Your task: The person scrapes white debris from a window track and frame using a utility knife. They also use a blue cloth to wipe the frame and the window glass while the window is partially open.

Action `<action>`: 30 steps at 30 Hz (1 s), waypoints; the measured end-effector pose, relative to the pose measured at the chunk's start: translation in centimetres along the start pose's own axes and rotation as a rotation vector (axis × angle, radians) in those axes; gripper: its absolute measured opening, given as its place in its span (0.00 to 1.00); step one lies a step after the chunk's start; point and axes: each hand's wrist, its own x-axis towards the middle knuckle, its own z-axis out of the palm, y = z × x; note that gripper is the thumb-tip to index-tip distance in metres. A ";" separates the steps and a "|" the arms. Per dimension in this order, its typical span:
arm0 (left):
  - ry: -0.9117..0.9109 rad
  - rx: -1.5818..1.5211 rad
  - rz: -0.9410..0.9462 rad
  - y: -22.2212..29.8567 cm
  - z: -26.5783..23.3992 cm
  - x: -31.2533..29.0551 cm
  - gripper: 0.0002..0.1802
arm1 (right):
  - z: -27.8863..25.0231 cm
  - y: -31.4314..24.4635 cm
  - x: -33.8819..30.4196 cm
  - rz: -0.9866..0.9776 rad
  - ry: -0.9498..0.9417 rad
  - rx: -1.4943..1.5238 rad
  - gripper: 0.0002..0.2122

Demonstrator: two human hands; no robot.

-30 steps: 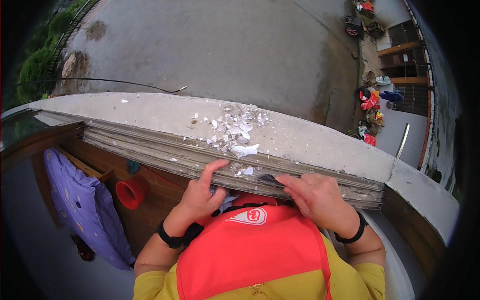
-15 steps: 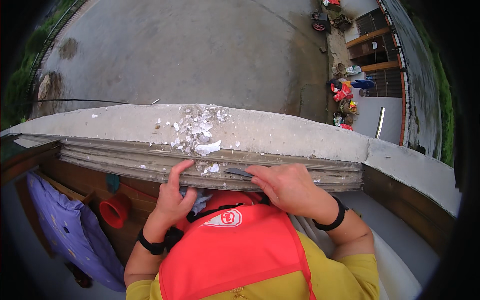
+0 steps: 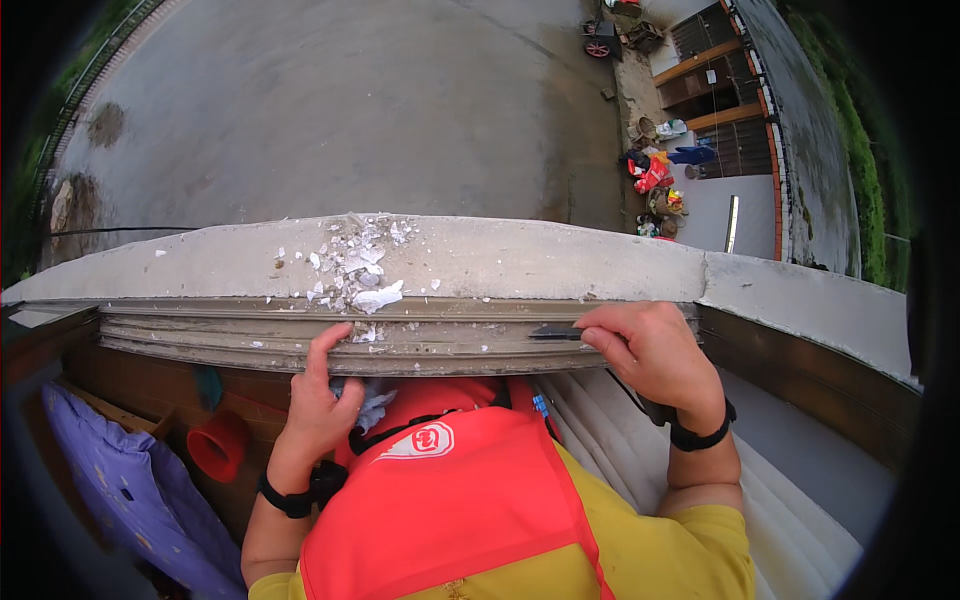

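A dark, thin, flat blade (image 3: 555,333) is pinched between the thumb and fingers of my right hand (image 3: 655,350). It lies along the grooved window track (image 3: 470,345), towards the right end. My left hand (image 3: 322,405) is by the inner edge of the track, its index fingertip touching the track beside white flakes. A crumpled pale blue-grey cloth (image 3: 373,405) shows behind the left thumb, seemingly held in the curled fingers, which are mostly hidden. White flakes (image 3: 377,298) and grit lie heaped on the concrete sill (image 3: 540,260) and partly in the track.
Beyond the sill, far below, is a grey paved yard (image 3: 330,110). Bags and a wheeled cart (image 3: 600,38) stand along its right side. Inside are a red bucket (image 3: 217,445), a purple cloth (image 3: 130,480) at the left, and a white curtain (image 3: 690,490) at the right.
My right hand has moved right along the track with the blade, away from the flakes. My left hand keeps its place by the flakes. The whole view has shifted slightly.
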 end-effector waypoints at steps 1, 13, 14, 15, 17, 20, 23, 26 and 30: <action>-0.008 -0.001 0.006 0.0 0.0 0.0 0.29 | 0.0 0.3 -0.3 0.035 -0.041 -0.022 0.07; 0.019 0.030 0.109 -0.4 0.6 0.2 0.30 | -1.9 3.5 -1.3 0.052 -0.055 -0.047 0.05; 0.027 0.033 0.118 -0.4 0.6 0.2 0.30 | -2.3 4.0 -1.8 0.110 -0.084 -0.096 0.05; 0.036 0.037 0.127 -0.4 0.8 0.4 0.30 | -2.0 4.1 -1.9 0.129 -0.078 -0.105 0.05; 0.008 0.015 0.119 -0.2 0.7 0.5 0.30 | -0.2 3.6 -1.4 0.064 -0.038 -0.004 0.05; 0.054 0.020 0.113 -1.2 0.6 0.2 0.30 | -1.4 3.8 -1.8 0.082 -0.002 -0.006 0.06; 0.044 -0.019 0.079 -1.5 0.5 0.0 0.30 | -3.8 6.0 -3.8 0.214 0.008 -0.067 0.06; 0.013 -0.067 0.042 -0.9 0.8 0.1 0.30 | -0.7 6.7 -3.2 0.158 -0.047 0.174 0.07; 0.006 -0.095 0.047 -1.0 0.9 0.4 0.31 | 0.9 4.9 -2.3 0.089 -0.003 0.263 0.08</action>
